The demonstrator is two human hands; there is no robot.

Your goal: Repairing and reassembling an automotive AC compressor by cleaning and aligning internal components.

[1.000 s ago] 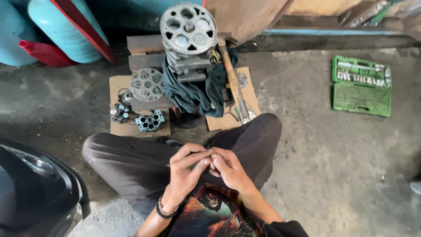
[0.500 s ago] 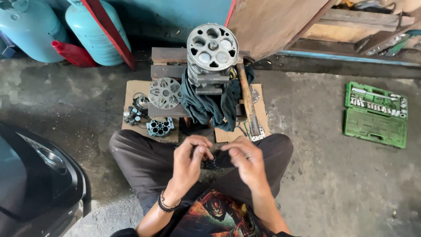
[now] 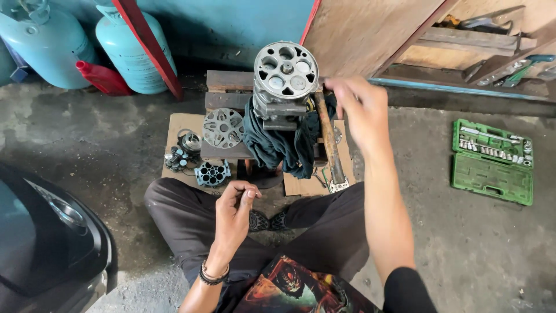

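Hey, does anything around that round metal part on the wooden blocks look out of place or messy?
Nothing looks broken or spilled. The round metal part stands on a dark cloth bunched over the wooden blocks, and small loose parts lie scattered on the cardboard. A hammer lies slanted beside it, under the right hand.

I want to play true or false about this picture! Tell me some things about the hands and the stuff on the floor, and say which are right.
1. The right hand reaches up beside the round metal part with holes. True.
2. The left hand holds a hammer. False: the hammer rests against the dark cloth, held by no hand.
3. The green socket set lies open. True.
4. The gas cylinders are red. False: they are pale teal.
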